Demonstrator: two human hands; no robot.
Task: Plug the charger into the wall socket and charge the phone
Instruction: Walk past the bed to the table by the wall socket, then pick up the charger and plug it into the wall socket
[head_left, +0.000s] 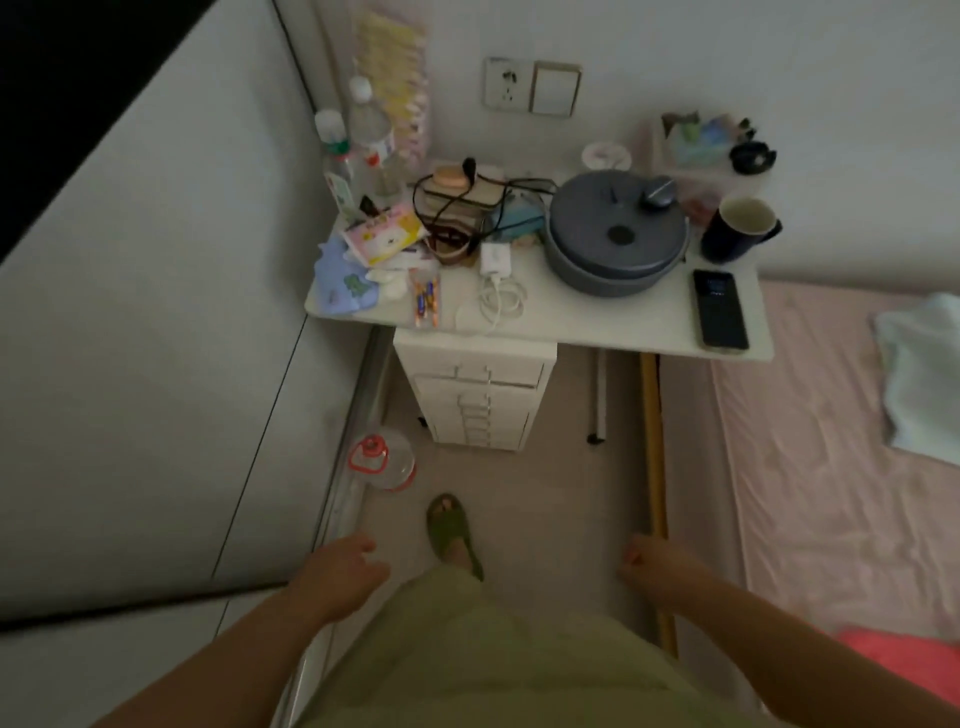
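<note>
A white charger (495, 258) with its coiled white cable (500, 301) lies on the white table (597, 327) near the front edge. A dark phone (719, 309) lies flat at the table's right front corner. The wall socket (505, 82) is on the wall above the table, beside a light switch (555, 88). My left hand (340, 574) hangs low near the floor, fingers loosely curled and holding nothing. My right hand (649, 566) is low too, curled into a loose fist with nothing in it. Both hands are well short of the table.
A grey lidded pot (615, 234), dark mug (740, 228), water bottles (363, 130), tangled black cables (457, 202) and packets crowd the table. A white drawer unit (478, 395) stands beneath. A pink bed (831, 441) lies right, a cabinet wall left, a jar (384, 460) on the floor.
</note>
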